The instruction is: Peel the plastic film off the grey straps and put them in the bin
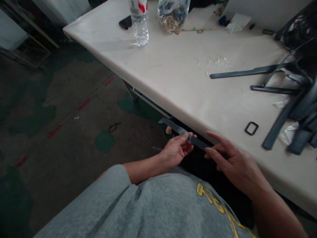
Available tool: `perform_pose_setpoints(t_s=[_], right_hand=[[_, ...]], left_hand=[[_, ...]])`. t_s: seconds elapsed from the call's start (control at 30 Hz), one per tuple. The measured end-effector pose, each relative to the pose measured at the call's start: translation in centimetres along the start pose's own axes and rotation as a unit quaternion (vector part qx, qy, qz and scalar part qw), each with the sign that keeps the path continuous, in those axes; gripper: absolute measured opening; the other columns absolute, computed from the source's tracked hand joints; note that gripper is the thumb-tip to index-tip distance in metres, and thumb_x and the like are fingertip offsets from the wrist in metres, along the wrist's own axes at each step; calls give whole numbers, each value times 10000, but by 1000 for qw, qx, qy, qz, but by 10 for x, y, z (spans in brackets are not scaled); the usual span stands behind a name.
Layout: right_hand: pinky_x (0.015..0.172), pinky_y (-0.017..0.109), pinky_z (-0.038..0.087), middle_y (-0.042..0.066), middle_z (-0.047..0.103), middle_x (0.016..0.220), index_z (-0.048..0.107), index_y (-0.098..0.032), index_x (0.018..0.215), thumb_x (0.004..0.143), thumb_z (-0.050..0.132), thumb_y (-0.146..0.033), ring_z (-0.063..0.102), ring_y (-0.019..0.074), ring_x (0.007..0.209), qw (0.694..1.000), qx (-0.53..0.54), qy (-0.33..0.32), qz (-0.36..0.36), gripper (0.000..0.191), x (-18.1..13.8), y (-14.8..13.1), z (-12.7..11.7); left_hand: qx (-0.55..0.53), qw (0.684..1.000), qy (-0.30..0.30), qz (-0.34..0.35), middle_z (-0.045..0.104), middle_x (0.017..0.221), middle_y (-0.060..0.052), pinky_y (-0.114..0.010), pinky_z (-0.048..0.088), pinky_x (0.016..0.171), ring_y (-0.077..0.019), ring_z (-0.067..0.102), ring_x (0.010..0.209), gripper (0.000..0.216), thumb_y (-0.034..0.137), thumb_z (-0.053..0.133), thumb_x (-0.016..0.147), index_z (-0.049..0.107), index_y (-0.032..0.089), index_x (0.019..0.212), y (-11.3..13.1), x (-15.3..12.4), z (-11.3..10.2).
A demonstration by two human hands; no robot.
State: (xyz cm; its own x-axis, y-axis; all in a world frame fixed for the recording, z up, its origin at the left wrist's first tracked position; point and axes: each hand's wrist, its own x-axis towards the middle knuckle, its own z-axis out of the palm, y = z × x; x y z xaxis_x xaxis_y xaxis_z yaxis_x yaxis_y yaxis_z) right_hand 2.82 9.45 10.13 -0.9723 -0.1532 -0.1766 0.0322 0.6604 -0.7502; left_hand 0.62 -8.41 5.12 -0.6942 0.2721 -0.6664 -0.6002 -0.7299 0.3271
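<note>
A dark, narrow strap runs between my two hands just off the table's near edge. Its left part is covered by a clear plastic sleeve that sticks out past my fingers. My left hand is closed, pinching strap and sleeve between thumb and fingers. At the strap's right end, my right hand pinches it with the thumb, while the index finger is stretched out. On the table right of my right hand lies a black rectangular ring buckle.
Several dark straps are heaped at the table's right, with bits of clear plastic. Farther back stand a water bottle and a clear bag of metal parts, near a black phone. The table has a long edge before me.
</note>
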Motion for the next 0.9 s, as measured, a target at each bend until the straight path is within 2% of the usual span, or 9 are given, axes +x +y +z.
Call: perform_pose_setpoints(t_s=[0.07,0.13,0.27,0.37,0.5,0.6,0.73,0.83,0.9], right_hand=[[355,241,447,4,725,691,538,-253,1351,907,546,-521,538,130,362,999,-7,36,-16,518,-14,0,-16],[345,237,422,-2,722,665,574,-291,1308,909,556,-512,546,134,365,996,-40,73,-45,457,-23,-2,-23],[461,254,481,2,735,719,597,-266,1275,927,518,-407,668,182,549,991,-102,64,-59,384,-4,-7,3],[534,281,511,19,747,785,592,-225,1284,912,518,-374,689,196,616,991,-116,42,-43,408,12,-5,20],[485,259,493,-4,730,722,562,-251,1315,910,536,-454,635,156,497,997,-54,31,-48,454,-6,-3,-3],[456,248,460,-37,700,637,587,-288,1272,911,537,-438,609,147,459,995,-62,54,-58,394,-20,-6,-20],[513,276,457,-24,706,671,621,-256,1231,909,510,-354,639,168,533,991,-121,29,-46,355,1,-10,-2],[529,285,454,-16,712,691,643,-229,1203,886,521,-300,658,184,577,987,-159,22,-19,347,20,-6,15],[548,283,472,-16,723,731,621,-233,1242,882,538,-292,672,182,603,988,-151,13,-25,373,20,-2,15]], left_hand=[[-13,999,17,25,741,902,-47,-214,506,705,-100,659,732,117,187,627,903,729,147,862,6,4,-3],[-13,1000,8,19,744,906,-49,-215,509,701,-105,661,738,121,196,624,906,729,150,871,6,3,-4],[12,998,-44,-42,744,916,-58,-211,507,698,-113,663,747,97,204,662,879,734,139,894,-5,-6,2],[18,999,-22,-32,738,881,-52,-204,496,695,-106,652,721,83,207,691,858,730,133,855,-6,-4,2],[6,1000,14,6,739,913,-51,-210,503,700,-102,654,735,83,205,664,879,723,147,871,3,5,-4],[16,1000,-5,-13,742,929,-53,-210,510,687,-104,662,746,107,201,629,904,723,151,889,2,4,-3],[38,998,-25,-54,739,904,-45,-206,510,668,-100,660,722,130,217,615,917,722,148,889,-6,-2,1],[32,999,-6,-40,740,906,-50,-201,512,678,-101,665,731,134,207,604,923,720,145,895,-5,-1,-1],[25,999,-2,-34,741,935,-59,-207,522,696,-106,671,749,129,195,600,923,718,143,922,-2,2,-5]])
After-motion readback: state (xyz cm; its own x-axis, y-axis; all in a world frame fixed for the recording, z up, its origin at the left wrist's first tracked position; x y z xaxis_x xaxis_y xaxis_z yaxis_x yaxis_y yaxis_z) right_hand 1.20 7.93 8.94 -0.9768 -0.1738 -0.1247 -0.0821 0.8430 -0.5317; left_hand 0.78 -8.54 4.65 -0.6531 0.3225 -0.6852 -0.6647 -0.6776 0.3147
